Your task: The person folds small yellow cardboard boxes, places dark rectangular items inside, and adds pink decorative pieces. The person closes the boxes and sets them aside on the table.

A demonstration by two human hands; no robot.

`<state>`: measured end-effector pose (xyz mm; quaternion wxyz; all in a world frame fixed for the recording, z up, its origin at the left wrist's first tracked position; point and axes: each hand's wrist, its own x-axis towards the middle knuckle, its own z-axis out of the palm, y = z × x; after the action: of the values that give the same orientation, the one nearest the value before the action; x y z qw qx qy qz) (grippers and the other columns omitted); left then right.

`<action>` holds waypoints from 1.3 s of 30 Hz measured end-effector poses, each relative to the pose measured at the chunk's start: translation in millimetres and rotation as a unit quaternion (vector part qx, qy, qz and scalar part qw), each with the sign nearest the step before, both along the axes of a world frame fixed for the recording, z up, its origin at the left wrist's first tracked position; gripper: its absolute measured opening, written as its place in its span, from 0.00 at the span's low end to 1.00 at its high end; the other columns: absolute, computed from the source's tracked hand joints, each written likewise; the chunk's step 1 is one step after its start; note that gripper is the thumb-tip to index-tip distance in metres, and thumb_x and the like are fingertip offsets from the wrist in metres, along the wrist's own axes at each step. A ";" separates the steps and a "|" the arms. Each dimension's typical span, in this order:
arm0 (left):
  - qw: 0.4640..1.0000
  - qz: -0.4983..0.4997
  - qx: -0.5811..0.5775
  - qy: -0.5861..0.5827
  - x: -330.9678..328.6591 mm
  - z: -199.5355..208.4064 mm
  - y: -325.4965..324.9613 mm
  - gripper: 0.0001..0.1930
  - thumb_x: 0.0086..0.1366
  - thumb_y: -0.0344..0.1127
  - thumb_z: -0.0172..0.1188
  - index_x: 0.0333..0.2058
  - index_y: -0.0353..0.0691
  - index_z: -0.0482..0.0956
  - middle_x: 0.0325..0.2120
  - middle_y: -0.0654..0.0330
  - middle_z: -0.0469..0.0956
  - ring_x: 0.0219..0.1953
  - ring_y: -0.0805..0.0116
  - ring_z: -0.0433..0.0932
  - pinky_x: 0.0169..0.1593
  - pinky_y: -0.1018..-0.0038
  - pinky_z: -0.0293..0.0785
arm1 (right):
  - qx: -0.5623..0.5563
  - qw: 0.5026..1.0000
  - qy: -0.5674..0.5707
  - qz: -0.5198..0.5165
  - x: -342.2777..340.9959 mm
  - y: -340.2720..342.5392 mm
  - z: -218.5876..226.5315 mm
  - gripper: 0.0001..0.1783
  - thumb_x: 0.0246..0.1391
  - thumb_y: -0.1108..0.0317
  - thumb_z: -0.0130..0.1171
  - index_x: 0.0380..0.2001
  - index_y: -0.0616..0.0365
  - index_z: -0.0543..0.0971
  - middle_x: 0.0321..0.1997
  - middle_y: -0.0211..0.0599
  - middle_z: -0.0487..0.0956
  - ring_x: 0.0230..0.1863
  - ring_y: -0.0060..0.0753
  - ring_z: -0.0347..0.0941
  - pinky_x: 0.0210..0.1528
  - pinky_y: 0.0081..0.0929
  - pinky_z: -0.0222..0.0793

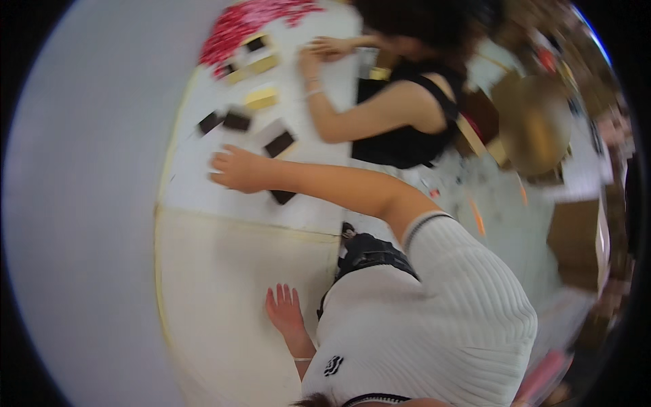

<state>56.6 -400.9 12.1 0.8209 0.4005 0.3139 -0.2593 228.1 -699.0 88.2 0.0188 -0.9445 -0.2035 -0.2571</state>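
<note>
My right hand (237, 169) reaches out over the white tabletop, palm down. Its fingers are bent and a little apart, and nothing shows between them. Just beyond it are two small dark blocks (237, 120), one beside the other. A pale box with a dark top (279, 144) stands next to my right wrist, and another dark piece (282, 197) is partly hidden under my forearm. My left hand (285, 311) rests near the table's edge with its fingers spread, holding nothing.
Yellow boxes (262, 99) stand farther along the table, near a heap of red and pink pieces (237, 30). A co-worker in black (407, 115) sits beside me with both hands over the tabletop. Brown cartons (575, 237) stand on the floor behind.
</note>
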 end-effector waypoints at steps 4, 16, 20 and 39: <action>0.997 0.033 -0.030 -0.060 -1.5 34.0 -14.5 0.15 0.61 0.43 0.48 0.43 0.43 0.68 0.42 0.58 0.68 0.47 0.62 0.66 0.54 0.61 0.61 | 0.128 0.978 0.121 0.115 -52.1 44.0 -67.9 0.14 0.44 0.65 0.54 0.36 0.58 0.75 0.40 0.44 0.70 0.45 0.42 0.65 0.46 0.37 0.60; 0.685 -0.108 -0.277 -0.666 5.8 290.1 -26.0 0.18 0.57 0.47 0.53 0.16 0.41 0.72 0.18 0.58 0.73 0.24 0.65 0.67 0.28 0.73 0.60 | 0.151 0.915 0.338 0.159 -151.5 64.8 -142.9 0.16 0.43 0.72 0.55 0.39 0.60 0.74 0.52 0.55 0.64 0.54 0.52 0.60 0.54 0.42 0.58; 0.634 -0.140 -0.255 -0.717 -18.1 328.4 -17.1 0.15 0.59 0.43 0.54 0.14 0.52 0.70 0.17 0.74 0.70 0.25 0.76 0.64 0.30 0.80 0.62 | 0.141 0.933 0.313 0.110 -159.9 67.2 -140.7 0.15 0.43 0.72 0.55 0.38 0.61 0.73 0.52 0.56 0.64 0.54 0.53 0.60 0.54 0.41 0.58; 0.873 0.089 0.429 -0.214 -45.0 -6.4 126.5 0.23 0.58 0.50 0.53 0.46 0.38 0.68 0.43 0.57 0.69 0.49 0.65 0.66 0.52 0.70 0.60 | 0.134 0.974 0.184 -0.018 -201.5 94.2 -214.4 0.25 0.47 0.66 0.51 0.51 0.59 0.66 0.57 0.57 0.59 0.59 0.56 0.52 0.60 0.46 0.45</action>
<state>11.6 -274.4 5.7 0.6353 0.7291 0.2454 0.0673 26.6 -604.8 -126.2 0.1776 -0.9680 -0.1434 -0.1043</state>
